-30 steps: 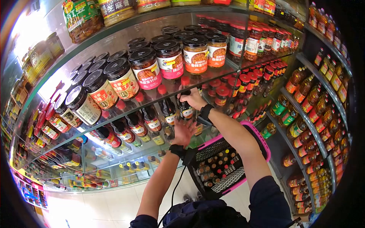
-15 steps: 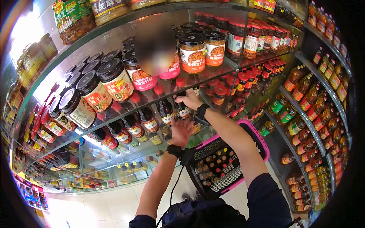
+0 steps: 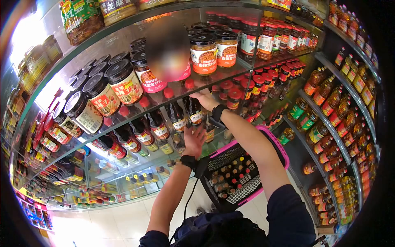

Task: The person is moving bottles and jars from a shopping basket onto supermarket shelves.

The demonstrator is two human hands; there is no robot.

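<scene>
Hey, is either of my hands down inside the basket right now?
No, the left hand and right hand are both up at the dark bottles.

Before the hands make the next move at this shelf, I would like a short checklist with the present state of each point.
1. Right hand at the upper part of the dark bottle: ok.
2. Firm grip: cannot tell; the fingers are partly hidden.
3. Left hand open, below the bottle's label: ok.
4. Right hand well clear of the glass shelf above: not ok; it looks very close.
5. Room in the basket: cannot tell; many bottles are inside, and the right arm hides part.
</scene>
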